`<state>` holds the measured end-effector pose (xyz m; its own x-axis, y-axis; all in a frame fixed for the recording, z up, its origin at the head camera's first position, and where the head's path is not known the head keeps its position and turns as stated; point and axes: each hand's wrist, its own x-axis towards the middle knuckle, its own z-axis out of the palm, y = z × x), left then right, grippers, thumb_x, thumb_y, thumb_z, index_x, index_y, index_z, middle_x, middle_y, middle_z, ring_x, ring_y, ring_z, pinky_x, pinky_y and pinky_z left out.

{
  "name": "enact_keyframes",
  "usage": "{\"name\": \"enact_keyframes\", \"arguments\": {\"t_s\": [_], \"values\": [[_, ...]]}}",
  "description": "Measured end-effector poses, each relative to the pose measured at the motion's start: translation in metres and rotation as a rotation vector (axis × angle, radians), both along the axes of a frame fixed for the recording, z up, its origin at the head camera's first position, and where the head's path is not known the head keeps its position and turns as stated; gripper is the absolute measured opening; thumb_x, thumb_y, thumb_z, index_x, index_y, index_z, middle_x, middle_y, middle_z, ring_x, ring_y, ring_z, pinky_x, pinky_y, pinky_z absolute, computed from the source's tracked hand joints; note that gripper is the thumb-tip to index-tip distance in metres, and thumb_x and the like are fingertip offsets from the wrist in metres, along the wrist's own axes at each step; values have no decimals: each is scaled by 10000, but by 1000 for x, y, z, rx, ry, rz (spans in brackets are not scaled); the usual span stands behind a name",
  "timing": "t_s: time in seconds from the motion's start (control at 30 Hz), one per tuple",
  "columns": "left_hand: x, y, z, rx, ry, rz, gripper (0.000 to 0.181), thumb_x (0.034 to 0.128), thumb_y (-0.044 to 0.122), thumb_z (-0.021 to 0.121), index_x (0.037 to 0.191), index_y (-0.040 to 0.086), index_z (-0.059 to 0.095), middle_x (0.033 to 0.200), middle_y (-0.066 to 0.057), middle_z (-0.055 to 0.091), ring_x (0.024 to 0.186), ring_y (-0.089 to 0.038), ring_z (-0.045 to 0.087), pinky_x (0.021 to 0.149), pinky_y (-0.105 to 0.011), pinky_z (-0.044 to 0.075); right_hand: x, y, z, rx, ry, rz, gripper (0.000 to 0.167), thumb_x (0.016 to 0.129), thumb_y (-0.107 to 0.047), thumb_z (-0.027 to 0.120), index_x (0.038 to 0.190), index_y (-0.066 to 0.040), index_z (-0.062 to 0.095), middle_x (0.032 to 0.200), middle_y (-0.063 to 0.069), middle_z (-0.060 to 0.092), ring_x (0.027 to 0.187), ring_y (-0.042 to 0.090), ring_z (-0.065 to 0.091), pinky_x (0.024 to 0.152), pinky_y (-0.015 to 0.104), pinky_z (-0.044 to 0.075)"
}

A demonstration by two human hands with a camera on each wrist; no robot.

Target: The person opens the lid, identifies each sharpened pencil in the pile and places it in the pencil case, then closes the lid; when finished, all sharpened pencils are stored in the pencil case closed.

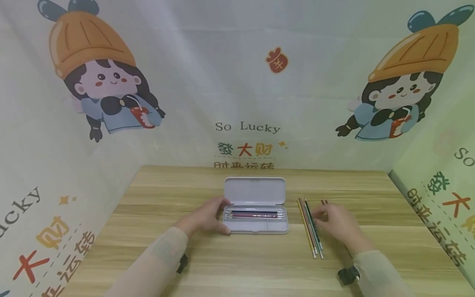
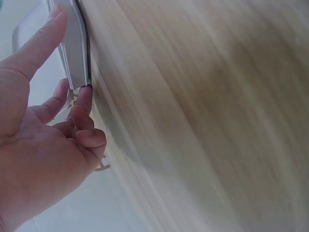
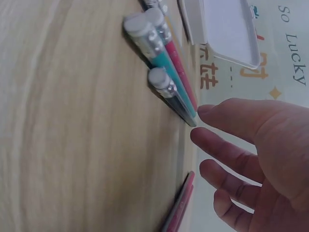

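An open pencil case (image 1: 245, 226) lies on the table with its lid (image 1: 255, 190) tipped back; several pencils (image 1: 254, 215) lie in its rear compartment. My left hand (image 1: 208, 216) holds the case's left end, thumb at the front corner and fingers at the back. In the left wrist view, thumb and fingertips of the left hand (image 2: 48, 125) span the case's edge (image 2: 76, 53). Right of the case lies a row of pencils (image 1: 311, 231). My right hand (image 1: 339, 220) is beside them, thumb and forefinger parted around the teal pencil's (image 3: 169, 67) far end; contact is unclear.
Red pencils (image 3: 179, 205) lie on the far side of the right hand, mostly hidden by it in the head view. The wooden table (image 1: 259, 268) ends at a printed cloth (image 1: 315, 148) behind, with more cloth at both sides.
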<state>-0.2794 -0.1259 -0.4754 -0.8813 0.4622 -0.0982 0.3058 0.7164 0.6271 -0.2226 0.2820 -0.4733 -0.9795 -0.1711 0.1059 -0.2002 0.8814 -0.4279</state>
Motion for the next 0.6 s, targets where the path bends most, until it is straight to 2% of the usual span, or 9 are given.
{"name": "enact_keyframes", "arguments": {"t_s": [0.13,0.37,0.6], "values": [[0,0,0,1,6,-7,837,644,208,979,1347,51,553,1307,-163,607,1294,-361,545,1199,-532,394,-1,0,-2,30,-1,4,172,869,-160,792,1039,-137,785,1053,75,781,976,303,725,855,557,593],[0,0,-4,5,6,-7,841,649,213,977,1355,54,548,1317,-158,605,1306,-358,542,1204,-530,390,-2,-2,-2,78,5,-4,171,862,-177,801,1027,-138,783,1002,44,782,941,280,726,818,540,598],[-2,0,-3,2,1,2,839,651,220,978,1355,65,550,1316,-158,604,1306,-361,539,1203,-536,389,-5,-4,0,120,-32,-34,237,861,-153,788,1092,-106,762,1020,60,787,942,297,736,766,527,604]]}}
